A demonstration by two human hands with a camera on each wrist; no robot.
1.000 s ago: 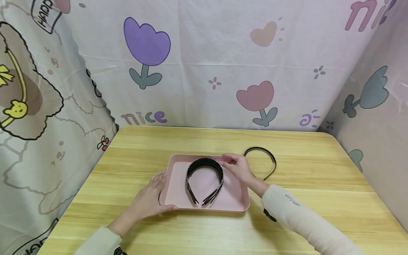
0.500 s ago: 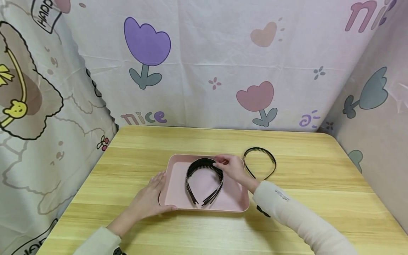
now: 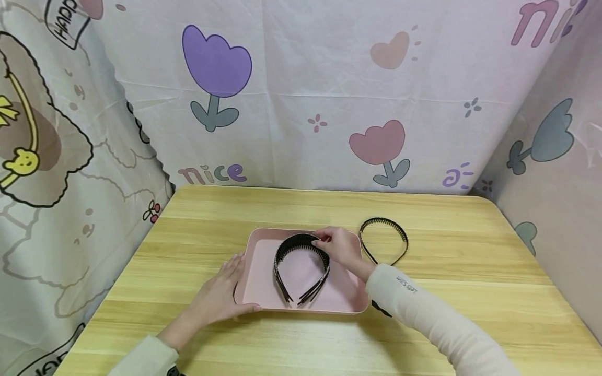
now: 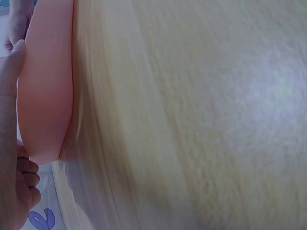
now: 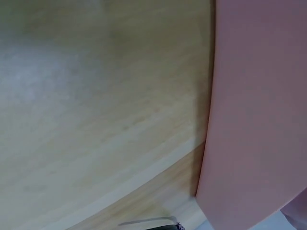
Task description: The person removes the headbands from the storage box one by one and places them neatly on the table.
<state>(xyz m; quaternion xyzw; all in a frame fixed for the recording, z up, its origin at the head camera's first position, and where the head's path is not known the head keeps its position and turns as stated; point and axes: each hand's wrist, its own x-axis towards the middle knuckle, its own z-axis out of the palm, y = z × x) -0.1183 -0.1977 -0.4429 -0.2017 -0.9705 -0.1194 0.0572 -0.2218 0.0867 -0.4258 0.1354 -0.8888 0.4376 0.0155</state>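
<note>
Far left: patterned curtain [image 3: 108, 209] hung beside the wooden table [image 3: 164, 261]; a yellow bear and a cherry pair printed on it. Purple flower [image 3: 217, 65] seen on the back curtain, "nice" lettered below.

Next, left sleeve [image 3: 146, 357], pale, entering from the near edge. Left hand [image 3: 217, 292] unclenched, set at the near left corner of the pink tray [image 3: 256, 271]: fingers laid extended along its left wall, thumb stretched out along the near edge.

Tray flat on the table, one long side nearest. Stacked black headbands [image 3: 302, 240] lying in it about mid-tray, toothed arches away from the person, ends together at the near side; count not clear.

Right hand [image 3: 339, 248] reached across the tray's far right part; the stack's upper right arch pinched between thumb and fingers.

Single black headband [image 3: 400, 232] lying on the table just beyond the tray's far right corner, ends nearward. Right sleeve [image 3: 437, 321], small lettering at the cuff, extended toward the lower right.
</note>
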